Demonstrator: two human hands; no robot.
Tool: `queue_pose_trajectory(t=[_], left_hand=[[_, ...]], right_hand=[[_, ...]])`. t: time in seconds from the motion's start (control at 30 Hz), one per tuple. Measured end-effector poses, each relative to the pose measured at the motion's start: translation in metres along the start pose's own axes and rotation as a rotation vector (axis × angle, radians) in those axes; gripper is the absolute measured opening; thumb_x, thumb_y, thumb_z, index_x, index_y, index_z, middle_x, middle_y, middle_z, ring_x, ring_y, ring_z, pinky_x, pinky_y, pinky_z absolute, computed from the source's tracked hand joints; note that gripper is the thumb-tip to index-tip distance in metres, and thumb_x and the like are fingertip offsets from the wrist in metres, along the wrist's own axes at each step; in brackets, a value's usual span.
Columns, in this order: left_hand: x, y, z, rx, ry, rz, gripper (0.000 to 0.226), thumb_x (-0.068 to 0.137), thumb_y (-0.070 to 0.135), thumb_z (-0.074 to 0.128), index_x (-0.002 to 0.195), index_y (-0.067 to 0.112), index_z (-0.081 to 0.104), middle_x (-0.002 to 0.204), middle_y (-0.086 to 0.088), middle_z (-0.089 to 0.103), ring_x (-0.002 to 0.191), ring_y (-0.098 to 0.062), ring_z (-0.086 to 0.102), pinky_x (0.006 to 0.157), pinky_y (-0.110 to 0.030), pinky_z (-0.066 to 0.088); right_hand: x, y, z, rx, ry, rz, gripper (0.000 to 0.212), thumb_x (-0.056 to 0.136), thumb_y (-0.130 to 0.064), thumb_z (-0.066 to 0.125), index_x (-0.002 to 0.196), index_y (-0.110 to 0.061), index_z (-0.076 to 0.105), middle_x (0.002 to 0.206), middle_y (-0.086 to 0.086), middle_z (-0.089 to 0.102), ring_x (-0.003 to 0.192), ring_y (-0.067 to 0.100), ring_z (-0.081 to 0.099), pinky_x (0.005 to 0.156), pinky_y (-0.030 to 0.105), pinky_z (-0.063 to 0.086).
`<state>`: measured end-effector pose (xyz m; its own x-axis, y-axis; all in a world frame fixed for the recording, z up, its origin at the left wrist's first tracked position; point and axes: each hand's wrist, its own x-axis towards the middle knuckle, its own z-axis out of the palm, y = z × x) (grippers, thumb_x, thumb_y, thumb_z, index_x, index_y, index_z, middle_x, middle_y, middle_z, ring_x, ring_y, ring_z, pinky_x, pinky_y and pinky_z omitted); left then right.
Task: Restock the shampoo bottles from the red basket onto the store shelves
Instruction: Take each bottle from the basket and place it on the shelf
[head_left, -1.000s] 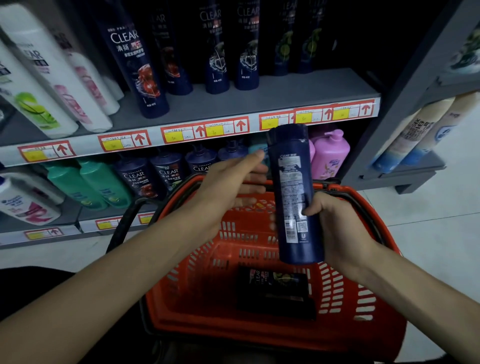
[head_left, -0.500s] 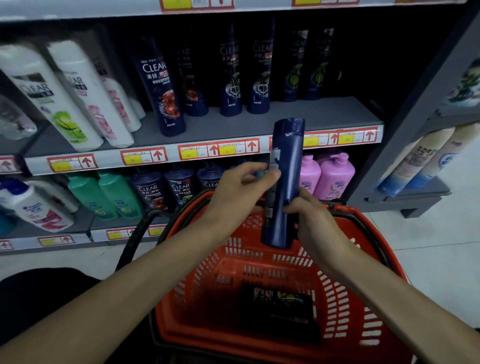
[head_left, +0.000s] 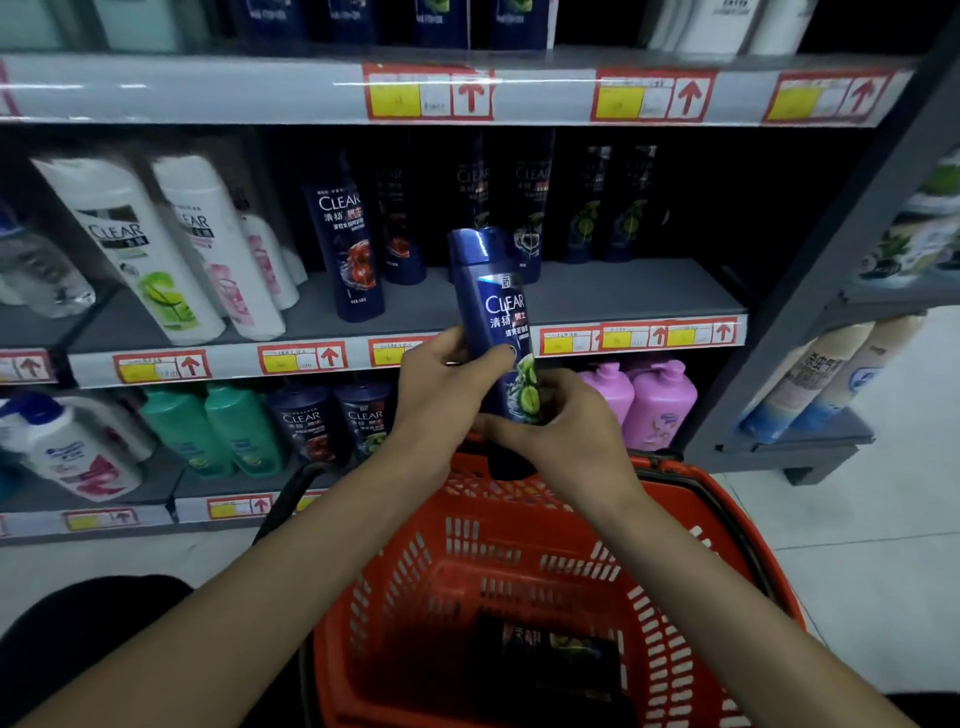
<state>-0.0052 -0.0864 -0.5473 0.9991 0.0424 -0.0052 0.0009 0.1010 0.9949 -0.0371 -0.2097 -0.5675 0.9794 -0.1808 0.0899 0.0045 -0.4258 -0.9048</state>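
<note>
Both hands, left (head_left: 445, 387) and right (head_left: 563, 434), grasp an upright dark blue plastic shampoo bottle (head_left: 497, 312) above the red slotted plastic basket (head_left: 675, 603)

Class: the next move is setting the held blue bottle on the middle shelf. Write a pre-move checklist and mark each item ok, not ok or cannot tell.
1. Blue bottle gripped by both hands, left hand and right hand: ok.
2. Label facing outward towards the viewer: ok.
3. Bottle upright, cap up: ok, slightly tilted.
4. Free space on the middle shelf to the right of the dark bottles: ok.
5. Matching lime-label bottles in that row: ok.
6. Red basket holds more stock: ok, one dark bottle lies inside.
</note>
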Motion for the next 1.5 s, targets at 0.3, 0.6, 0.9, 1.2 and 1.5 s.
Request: queue_pose_trajectory(t=[0.3,0.6,0.9,1.2,1.5], left_hand=[[0.016,0.010,-0.009,-0.011,-0.030,0.010,0.028,0.086,0.008,0.072,0.109,0.023,0.075,0.100,-0.001,0.079,0.091,-0.018,0.077,0.079,-0.034,0.064],[0.022,0.005,0.037,-0.001,-0.186,0.099,0.052,0.084,0.000,0.079,0.128,0.019,0.062,0.110,0.003,0.075,0.096,-0.009,0.075,0.082,-0.026,0.061],[-0.005,-0.021,0.067,0.099,-0.341,0.075,0.045,0.088,0.003,0.079,0.129,0.008,0.061,0.111,-0.007,0.075,0.094,-0.009,0.075,0.081,-0.019,0.057],[-0.027,-0.112,0.029,0.532,-0.579,-0.033,0.011,0.104,0.012,0.057,0.110,0.018,0.064,0.098,-0.004,0.073,0.085,-0.010,0.069,0.073,-0.026,0.054],[-0.051,-0.249,-0.008,1.613,-1.330,-0.052,0.030,0.098,0.032,0.058,0.126,0.025,0.066,0.121,-0.006,0.070,0.111,-0.028,0.066,0.086,-0.031,0.049]], right_hand=[[0.017,-0.014,0.011,-0.163,0.043,-0.029,0.059,0.064,-0.049,0.091,0.106,-0.032,0.055,0.094,-0.015,0.066,0.080,-0.002,0.063,0.059,0.014,0.045],[0.038,0.011,-0.029,-0.243,0.181,-0.044,0.061,0.062,-0.043,0.092,0.108,-0.019,0.061,0.082,-0.013,0.065,0.074,0.004,0.062,0.060,0.025,0.049],[0.016,0.053,-0.090,-0.325,0.098,0.020,0.070,0.060,-0.045,0.096,0.117,-0.021,0.065,0.093,-0.011,0.066,0.086,0.011,0.063,0.071,0.029,0.048],[-0.032,0.125,-0.094,-0.581,-0.209,0.100,0.061,0.056,-0.047,0.094,0.106,-0.025,0.066,0.086,-0.009,0.066,0.078,0.017,0.064,0.060,0.029,0.039],[-0.064,0.193,-0.071,-0.997,-0.465,0.247,0.053,0.066,-0.056,0.084,0.101,-0.019,0.070,0.087,-0.001,0.062,0.076,0.022,0.061,0.065,0.029,0.049]])
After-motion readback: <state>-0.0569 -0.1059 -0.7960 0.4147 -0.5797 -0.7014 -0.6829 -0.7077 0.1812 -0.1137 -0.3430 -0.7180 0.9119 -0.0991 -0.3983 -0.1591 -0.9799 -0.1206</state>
